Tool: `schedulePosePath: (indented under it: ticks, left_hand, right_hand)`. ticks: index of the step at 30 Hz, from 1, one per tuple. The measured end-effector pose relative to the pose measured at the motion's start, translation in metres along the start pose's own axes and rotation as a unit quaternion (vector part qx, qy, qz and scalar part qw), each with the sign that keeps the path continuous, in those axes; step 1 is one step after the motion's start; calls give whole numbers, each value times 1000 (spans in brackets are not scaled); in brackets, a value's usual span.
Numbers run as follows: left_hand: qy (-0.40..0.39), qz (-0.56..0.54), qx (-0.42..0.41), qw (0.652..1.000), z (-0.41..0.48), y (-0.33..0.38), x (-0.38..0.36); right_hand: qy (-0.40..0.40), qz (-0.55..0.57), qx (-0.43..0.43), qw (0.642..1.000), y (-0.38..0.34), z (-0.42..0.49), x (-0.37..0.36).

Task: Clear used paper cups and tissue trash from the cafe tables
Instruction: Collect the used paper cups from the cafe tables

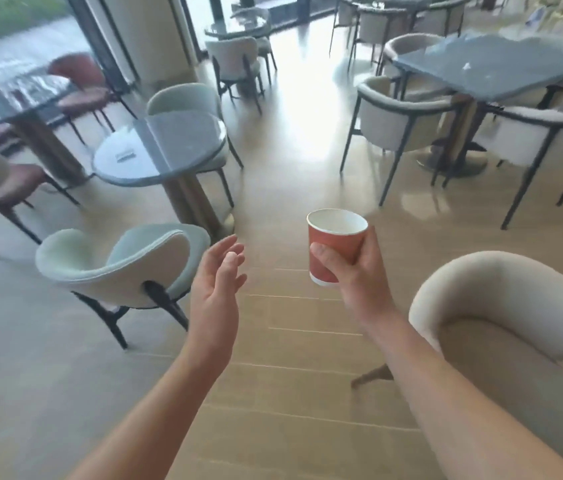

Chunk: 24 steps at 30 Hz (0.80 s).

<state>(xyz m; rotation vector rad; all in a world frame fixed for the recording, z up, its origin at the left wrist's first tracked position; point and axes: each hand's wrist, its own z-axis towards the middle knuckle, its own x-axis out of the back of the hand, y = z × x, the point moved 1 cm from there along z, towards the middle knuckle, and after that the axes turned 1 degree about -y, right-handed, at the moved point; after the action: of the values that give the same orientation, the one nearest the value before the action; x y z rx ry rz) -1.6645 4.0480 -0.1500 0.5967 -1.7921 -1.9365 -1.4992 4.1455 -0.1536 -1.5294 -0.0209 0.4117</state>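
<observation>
- My right hand (352,271) holds an orange-red paper cup with a white rim (333,245), grip clamped round its lower half, thumb across the near side; the cup is upright and looks empty inside
- My left hand (216,292) is bare, fingers spread apart, palm turned right, well apart from the cup
- On the round grey glass surface (159,150) to the far left lies a small pale flat item (125,155), too blurred to name
- A small white scrap (466,66) rests on the rectangular grey surface (494,64) far right

- round table (169,168), left
- white chair (100,268), near left
- beige armchair (501,306), near right
- grey table (501,64), far right
- wood floor (290,341)
</observation>
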Motion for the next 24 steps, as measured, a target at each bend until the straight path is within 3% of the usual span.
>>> schedulePosePath:
  ticks: [5,11,17,24]
  left_hand:
    - [77,-1,-22,997,27,38,84]
    - [132,5,-70,989,70,93,133]
    - [164,15,-92,982,130,124,132]
    - [180,6,-97,979,230,115,78]
  right_hand:
    - [-65,1,23,998,-6,25,-94]
    - [-108,-4,70,992,-45,76,-160]
    - [-150,17,86,985,-67,152,-187]
    - [-191,36,83,977,-59,270,-173]
